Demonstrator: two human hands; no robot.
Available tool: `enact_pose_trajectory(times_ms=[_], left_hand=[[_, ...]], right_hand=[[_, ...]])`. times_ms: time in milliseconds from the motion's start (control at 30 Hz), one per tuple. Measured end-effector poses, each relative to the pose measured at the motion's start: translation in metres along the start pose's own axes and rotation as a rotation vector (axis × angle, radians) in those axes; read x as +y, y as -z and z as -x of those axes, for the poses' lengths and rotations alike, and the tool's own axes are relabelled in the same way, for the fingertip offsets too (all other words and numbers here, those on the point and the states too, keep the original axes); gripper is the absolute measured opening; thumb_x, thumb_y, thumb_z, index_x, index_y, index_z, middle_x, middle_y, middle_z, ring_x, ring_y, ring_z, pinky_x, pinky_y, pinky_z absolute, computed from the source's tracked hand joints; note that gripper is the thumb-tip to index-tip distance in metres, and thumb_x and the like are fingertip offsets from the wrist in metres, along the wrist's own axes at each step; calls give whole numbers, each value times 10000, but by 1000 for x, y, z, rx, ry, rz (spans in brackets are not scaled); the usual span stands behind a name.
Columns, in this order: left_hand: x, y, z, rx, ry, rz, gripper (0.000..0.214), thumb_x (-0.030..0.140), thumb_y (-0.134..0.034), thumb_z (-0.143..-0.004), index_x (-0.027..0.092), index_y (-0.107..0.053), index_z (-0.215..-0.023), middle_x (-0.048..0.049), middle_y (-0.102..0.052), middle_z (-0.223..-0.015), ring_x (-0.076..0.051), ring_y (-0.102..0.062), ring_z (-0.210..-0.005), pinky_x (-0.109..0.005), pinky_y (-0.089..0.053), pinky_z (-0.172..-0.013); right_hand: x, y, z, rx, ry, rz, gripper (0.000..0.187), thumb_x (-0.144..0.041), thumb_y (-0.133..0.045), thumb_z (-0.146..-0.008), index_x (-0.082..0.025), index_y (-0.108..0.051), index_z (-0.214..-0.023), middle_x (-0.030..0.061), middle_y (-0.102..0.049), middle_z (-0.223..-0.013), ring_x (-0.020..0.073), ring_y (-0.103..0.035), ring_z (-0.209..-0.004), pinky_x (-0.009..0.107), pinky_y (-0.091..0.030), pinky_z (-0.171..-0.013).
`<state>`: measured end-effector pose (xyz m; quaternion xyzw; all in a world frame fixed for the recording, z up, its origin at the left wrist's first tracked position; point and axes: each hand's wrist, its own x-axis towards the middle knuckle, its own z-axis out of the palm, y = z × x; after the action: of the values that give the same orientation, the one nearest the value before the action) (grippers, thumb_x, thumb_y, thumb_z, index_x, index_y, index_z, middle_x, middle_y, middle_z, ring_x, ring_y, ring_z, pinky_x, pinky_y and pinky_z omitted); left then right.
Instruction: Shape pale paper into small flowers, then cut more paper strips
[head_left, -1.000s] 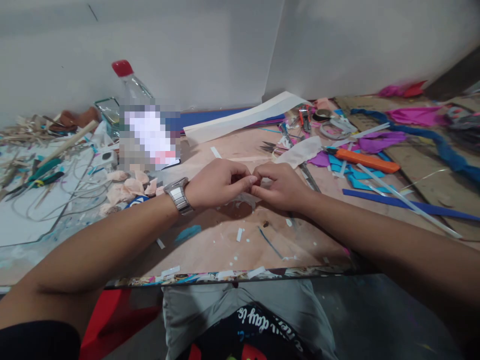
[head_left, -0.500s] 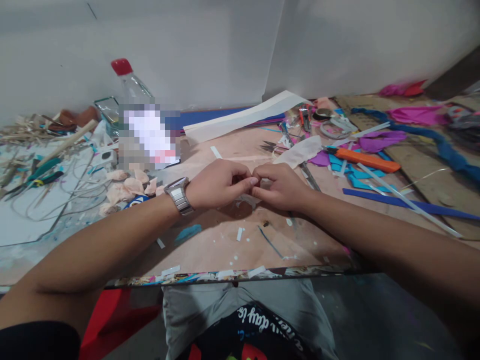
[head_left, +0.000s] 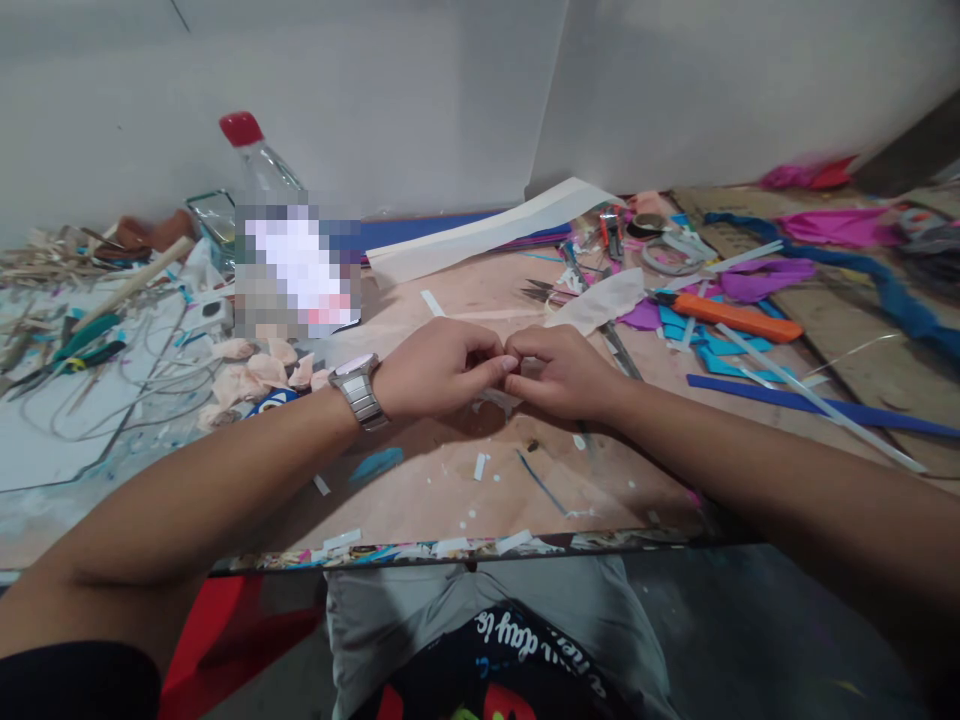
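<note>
My left hand [head_left: 446, 372], with a metal watch [head_left: 358, 390] on its wrist, meets my right hand [head_left: 562, 372] over the middle of the worktable [head_left: 442, 500]. Both hands are closed, thumbs and forefingers pinched tip to tip. Whatever lies between the fingertips is too small or hidden to name. A pale translucent scrap [head_left: 495, 398] shows just under the fingers. Beyond my right hand lie a whitish strip of thin paper [head_left: 600, 302] and the pointed blades of scissors [head_left: 541, 290].
An orange cutter knife [head_left: 727, 316] and blue strip [head_left: 825, 405] lie at right, near cardboard [head_left: 862, 340]. At left stand a red-capped bottle [head_left: 259, 150] and a blurred-out phone-like screen [head_left: 292, 265], near peach crumpled pieces [head_left: 251, 375] and green-handled pliers [head_left: 82, 345]. A folded cream paper [head_left: 487, 235] lies behind.
Almost nothing differs. Both hands keep the same pinch at the same place; the view has shifted very slightly.
</note>
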<state>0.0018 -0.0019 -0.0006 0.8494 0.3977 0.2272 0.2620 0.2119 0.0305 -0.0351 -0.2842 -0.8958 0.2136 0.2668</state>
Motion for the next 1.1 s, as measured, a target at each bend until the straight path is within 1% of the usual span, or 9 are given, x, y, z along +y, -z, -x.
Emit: enact_pose_trajectory(times_ms=[367,600,800,1000,1100], left_hand=[[1,0,0,-4,-2,-9,346,371,-538,-985,144,-725,-803,-15,-676,-696,-118,-539,-630,-267,-360,-632],[-1,2,-1,-5,21,18,360,393,-541,-987,140,-750,-839,-17,-691,-702,-118,-539,-632,-269,-354,-628],[-1,4,-1,-4,55,35,362,396,-542,-978,136,-757,-848,-13,-672,-683,-113,-506,-617,-267,-336,-611],[-1,5,-2,-13,67,74,372,399,-547,-977,133,-740,-802,14,-585,-624,-96,-437,-585,-255,-295,-570],[0,7,-2,-28,92,110,357,372,-555,-974,128,-736,-788,28,-528,-587,-87,-395,-563,-245,-272,-547]], right_hand=[[1,-1,-1,0,21,7,257,-331,-598,-847,-195,-533,-639,-10,-563,-591,131,-522,-572,265,-345,-598],[-2,-1,-1,66,-34,17,276,-347,-612,-843,-196,-545,-622,-10,-586,-583,128,-523,-563,264,-344,-588],[-2,1,-1,102,-69,-1,290,-368,-641,-847,-193,-581,-624,4,-642,-603,140,-569,-590,271,-370,-603],[-2,0,-2,142,-73,5,283,-360,-651,-846,-193,-589,-626,8,-654,-615,148,-578,-602,277,-369,-609],[-1,0,-2,155,-73,31,266,-345,-668,-835,-194,-595,-630,5,-656,-620,152,-585,-613,282,-374,-623]])
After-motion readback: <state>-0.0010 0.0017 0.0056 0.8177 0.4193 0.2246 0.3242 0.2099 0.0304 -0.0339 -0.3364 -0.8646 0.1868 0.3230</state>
